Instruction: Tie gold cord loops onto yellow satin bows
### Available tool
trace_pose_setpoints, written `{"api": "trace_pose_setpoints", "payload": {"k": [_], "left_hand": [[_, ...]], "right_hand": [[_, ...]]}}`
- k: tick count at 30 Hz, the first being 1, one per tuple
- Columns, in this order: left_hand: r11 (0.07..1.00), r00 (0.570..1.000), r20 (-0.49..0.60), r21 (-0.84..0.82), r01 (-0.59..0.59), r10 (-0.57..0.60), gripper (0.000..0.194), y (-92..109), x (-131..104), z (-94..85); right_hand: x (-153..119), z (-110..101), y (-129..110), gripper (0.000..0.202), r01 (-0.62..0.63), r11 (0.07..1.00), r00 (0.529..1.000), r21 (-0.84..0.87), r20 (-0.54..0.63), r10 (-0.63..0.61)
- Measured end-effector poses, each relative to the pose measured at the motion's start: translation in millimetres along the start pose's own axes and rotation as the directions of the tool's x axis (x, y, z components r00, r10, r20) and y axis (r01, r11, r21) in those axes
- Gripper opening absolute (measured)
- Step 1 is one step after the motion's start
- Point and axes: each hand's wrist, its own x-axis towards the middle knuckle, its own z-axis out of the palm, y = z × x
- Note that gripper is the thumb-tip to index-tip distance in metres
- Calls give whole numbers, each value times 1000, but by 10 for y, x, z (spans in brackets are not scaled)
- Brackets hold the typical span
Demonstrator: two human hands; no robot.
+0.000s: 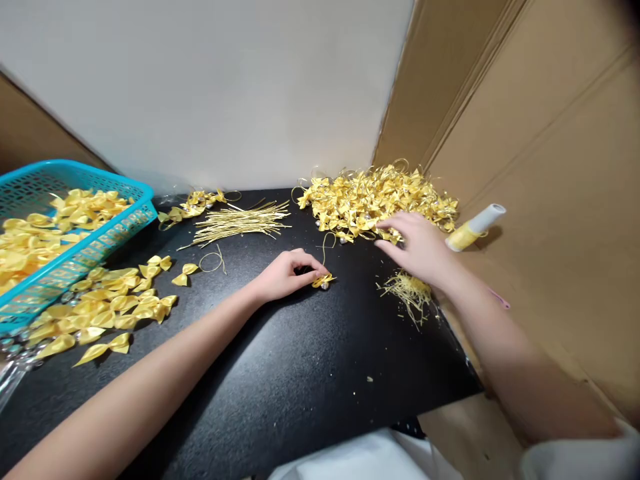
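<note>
- Blue basket (pixel 146 191) and loose bows (pixel 125 303): plenty look undone.
- Gold cords (pixel 240 222) lie straight, seemingly unused.
- The left hand (pixel 285 275) pinches 1 corded bow (pixel 323 281).
- Big corded heap (pixel 370 193) seems finished; the right hand (pixel 420 243), thumb and fingers apart, is at its near edge.

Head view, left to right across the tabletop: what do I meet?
Turquoise basket → bundle of gold cords → yellow bow at the left hand's fingertips → cord clippings → white-and-yellow tube.
</note>
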Motion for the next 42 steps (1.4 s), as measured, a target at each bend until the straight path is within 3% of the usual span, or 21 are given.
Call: {"api": "trace_pose_setpoints", "payload": {"k": [4,7,9,11,15,18,20,24,25,27,30,32,34,36,39,42], "left_hand": [[998,998,23,3,-65,65,16,-9,-30,-8],[995,995,25,-13,-99,99,15,0,-40,-9],[995,995,28,-19,-99,100,15,12,-43,-9],[996,995,29,-22,-91,91,16,24,-46,-8],[997,996,31,-13,-82,83,17,28,-59,5],[995,995,29,-4,-96,96,18,21,-67,17],[994,994,16,-14,-110,110,18,21,-69,20],[993,993,-3,-30,-118,118,18,36,-63,20],[993,994,-2,-31,-112,112,19,39,-60,20],[994,995,-1,-33,-100,100,21,39,-54,21],[993,994,-4,-41,-106,106,25,25,-51,27],[992,993,-9,-45,-116,115,26,12,-54,32],[991,992,-14,-53,-125,124,27,2,-59,33],[988,991,-19,-72,-133,132,27,-1,-67,26],[982,990,-8,-128,-142,142,23,9,-79,1],[967,985,11,-196,-164,169,20,21,-87,-20]], "right_hand": [[-855,-261,512,19,-188,966,979,-176,-107,171],[-1398,-300,852,19,-339,885,940,-318,-78,332],[-1610,-285,996,22,-402,827,915,-393,-146,376],[-1690,-262,1067,23,-420,823,906,-382,-136,400],[-1585,-225,1064,10,-413,857,911,-308,-128,393],[-1461,-221,1042,14,-426,865,904,-265,-93,417],[-1411,-240,1032,19,-489,839,872,-237,-100,479],[-1319,-340,859,7,-651,748,759,-129,-98,643],[-1271,-363,754,8,-645,758,764,-96,-87,639],[-1122,-379,469,14,-554,832,833,-21,-14,554],[-784,-291,-14,25,-260,959,956,114,173,238],[-537,-165,-247,30,-90,983,955,159,293,40],[-328,-9,-350,29,-10,984,948,175,315,-47],[-183,156,-350,25,2,958,954,287,285,-88],[-90,399,-314,44,-86,856,988,510,154,8],[-108,600,-377,44,-121,769,981,628,194,-4]]}}
